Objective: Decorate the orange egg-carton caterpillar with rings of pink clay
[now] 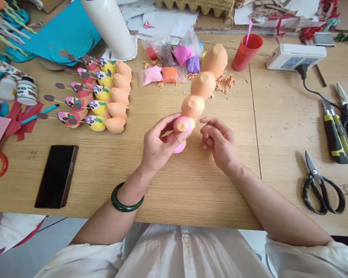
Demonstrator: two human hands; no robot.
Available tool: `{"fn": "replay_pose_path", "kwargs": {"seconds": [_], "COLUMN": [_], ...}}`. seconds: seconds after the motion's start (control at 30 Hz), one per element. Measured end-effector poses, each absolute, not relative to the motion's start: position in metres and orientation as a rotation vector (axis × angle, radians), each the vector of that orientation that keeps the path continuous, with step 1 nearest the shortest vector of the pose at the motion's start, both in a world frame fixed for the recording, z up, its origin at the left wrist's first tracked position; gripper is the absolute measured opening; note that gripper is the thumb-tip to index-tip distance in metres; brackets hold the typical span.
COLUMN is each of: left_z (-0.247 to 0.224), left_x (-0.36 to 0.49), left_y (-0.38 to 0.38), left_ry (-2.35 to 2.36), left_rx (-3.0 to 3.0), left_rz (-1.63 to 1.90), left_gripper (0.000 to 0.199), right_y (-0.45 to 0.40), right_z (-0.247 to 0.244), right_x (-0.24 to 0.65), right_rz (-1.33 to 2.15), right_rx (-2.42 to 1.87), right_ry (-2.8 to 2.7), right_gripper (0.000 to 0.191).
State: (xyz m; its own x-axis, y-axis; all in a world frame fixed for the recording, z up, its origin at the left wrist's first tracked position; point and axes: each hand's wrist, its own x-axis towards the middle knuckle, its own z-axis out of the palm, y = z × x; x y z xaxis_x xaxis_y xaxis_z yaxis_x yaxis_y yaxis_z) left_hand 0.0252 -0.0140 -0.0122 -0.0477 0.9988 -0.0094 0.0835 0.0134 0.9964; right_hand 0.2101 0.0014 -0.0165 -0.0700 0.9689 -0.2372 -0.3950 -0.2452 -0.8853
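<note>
The left hand (159,143) wraps its fingers around the pink end of a bumpy orange ball chain (203,85), which stretches away over the wood table (191,193). The right hand (220,144) is just beside the chain, its fingers curled close together and holding nothing. Smooth bare wood lies between the hands and the table's near edge. A black phone (56,177) lies to the left, and scissors (321,189) lie to the right, both well apart from the hands.

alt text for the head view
A person's left hand holds a chain of textured orange balls ending in pink, the right hand just beside it, over a wooden table. Rows of painted egg-shaped figures and small coloured bags lie beyond.
</note>
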Motion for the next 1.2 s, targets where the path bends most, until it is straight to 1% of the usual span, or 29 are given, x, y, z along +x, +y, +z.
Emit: {"fn": "replay_pose_path", "kwargs": {"seconds": [0.07,0.17,0.3,0.43,0.47,0.57,0.63,0.8,0.87,0.97,1.03,1.1,1.2], "left_z": [-0.016,-0.021,-0.024,-0.027,-0.027,-0.024,-0.021,-0.02,-0.022,-0.024,-0.021,-0.016,-0.008], "left_x": [0.024,0.024,0.028,0.03,0.029,0.024,0.021,0.017,0.016,0.016,0.015,0.016,0.019], "left_y": [-0.012,-0.01,-0.012,-0.014,-0.014,-0.015,-0.015,-0.014,-0.013,-0.012,-0.012,-0.013,-0.016], "left_ry": [1.292,1.285,1.289,1.277,1.299,1.448,1.577,1.74,1.726,1.704,1.695,1.668,1.59], "left_rx": [1.17,1.101,1.07,1.117,1.16,1.355,1.5,1.792,1.861,1.897,1.88,1.845,1.864], "left_rz": [1.169,1.151,1.135,1.089,1.072,0.99,0.944,0.933,0.94,0.962,1.013,1.101,1.246], "left_gripper": [0.059,0.064,0.067,0.064,0.061,0.053,0.05,0.044,0.04,0.04,0.04,0.039,0.032], "right_y": [0.005,0.008,0.006,0.005,0.005,0.007,0.008,0.006,0.005,0.003,0.002,0.003,0.005], "right_z": [-0.02,-0.028,-0.036,-0.036,-0.035,-0.033,-0.03,-0.023,-0.021,-0.02,-0.02,-0.02,-0.021], "right_x": [0.215,0.219,0.216,0.213,0.213,0.214,0.215,0.212,0.21,0.209,0.209,0.21,0.213], "right_rz": [1.486,1.461,1.497,1.536,1.545,1.543,1.53,1.438,1.429,1.512,1.563,1.573,1.599], "right_rx": [-1.04,-1.031,-0.955,-0.915,-0.917,-0.958,-1.015,-1.1,-1.091,-1.077,-1.042,-1.009,-0.967], "right_ry": [-0.731,-0.731,-0.732,-0.711,-0.717,-0.749,-0.761,-0.821,-0.836,-0.823,-0.82,-0.812,-0.761], "right_gripper": [0.023,0.023,0.018,0.008,0.01,0.028,0.037,0.043,0.039,0.023,0.016,0.015,0.024]}}
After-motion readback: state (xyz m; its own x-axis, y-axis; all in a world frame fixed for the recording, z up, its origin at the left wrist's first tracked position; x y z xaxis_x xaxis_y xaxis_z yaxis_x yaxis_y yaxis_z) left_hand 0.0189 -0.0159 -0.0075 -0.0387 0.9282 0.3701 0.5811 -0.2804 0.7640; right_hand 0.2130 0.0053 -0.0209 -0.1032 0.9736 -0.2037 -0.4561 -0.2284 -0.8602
